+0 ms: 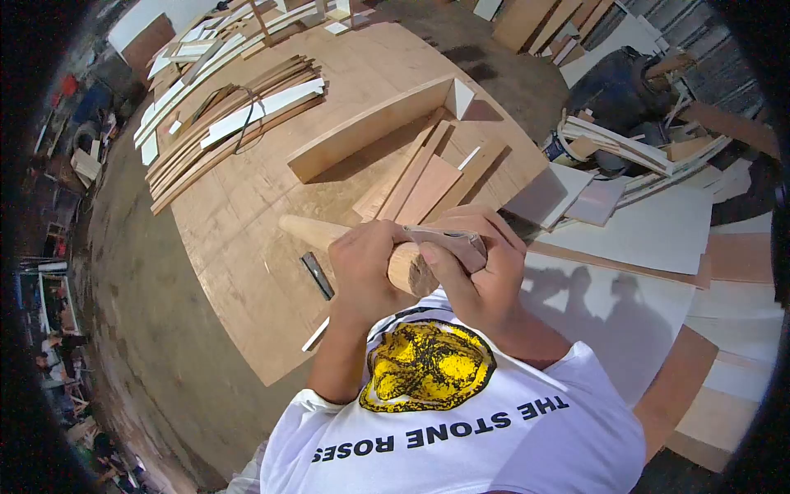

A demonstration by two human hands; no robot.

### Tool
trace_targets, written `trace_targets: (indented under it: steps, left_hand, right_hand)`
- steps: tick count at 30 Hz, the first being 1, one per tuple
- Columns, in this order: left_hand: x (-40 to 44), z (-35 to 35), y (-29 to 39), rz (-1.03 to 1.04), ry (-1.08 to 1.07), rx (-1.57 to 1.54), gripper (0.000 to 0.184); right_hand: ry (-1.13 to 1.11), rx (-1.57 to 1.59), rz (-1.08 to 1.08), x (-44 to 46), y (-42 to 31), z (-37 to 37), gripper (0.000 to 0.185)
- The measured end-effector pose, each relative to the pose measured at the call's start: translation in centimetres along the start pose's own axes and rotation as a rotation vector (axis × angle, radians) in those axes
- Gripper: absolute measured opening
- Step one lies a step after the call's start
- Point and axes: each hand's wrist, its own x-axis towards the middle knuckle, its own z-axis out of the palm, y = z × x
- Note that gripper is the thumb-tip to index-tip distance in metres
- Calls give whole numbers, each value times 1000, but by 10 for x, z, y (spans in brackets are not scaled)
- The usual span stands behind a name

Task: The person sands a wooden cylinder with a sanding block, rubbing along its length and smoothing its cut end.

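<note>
A thick round wooden pole (409, 270) points toward my chest, its cut end near my shirt and its far part (309, 230) resting over the plywood table. My left hand (364, 262) is wrapped round the pole close to the near end. In my right hand (491, 251) is a folded, pinkish-brown piece of sandpaper (455, 244), pinched between thumb and fingers and held against the top of the pole. A small dark tool with a metallic face (317, 276) lies on the table left of my left hand; its kind is unclear.
On the plywood table (239, 272) are a long angled board (370, 128), loose planks (420, 177) and a pile of thin strips (239, 123). White sheets (625, 222) and offcuts stand at the right, near a dark barrel (617, 86). Bare floor (140, 288) runs along the left.
</note>
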Motion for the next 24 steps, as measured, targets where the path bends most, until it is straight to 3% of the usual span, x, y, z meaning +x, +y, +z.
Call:
trace_targets:
  steps: [4, 7, 10, 19, 24]
  left_hand:
    - [4, -4, -8, -81, 4, -96, 37]
    - [10, -2, -1, -59, 53, -50, 41]
    - [3, 7, 1, -1, -53, 86, 41]
    - [11, -2, -1, -34, 16, -27, 34]
    - [5, 8, 4, -16, -29, 13, 42]
  right_hand:
    - [-21, 23, -13, -11, 1, -6, 17]
    - [10, 33, -13, -12, 2, -5, 18]
    - [51, -15, -29, 5, 4, -2, 18]
    - [-10, 37, 22, -14, 4, -10, 17]
    - [61, -13, -68, 4, 0, -1, 18]
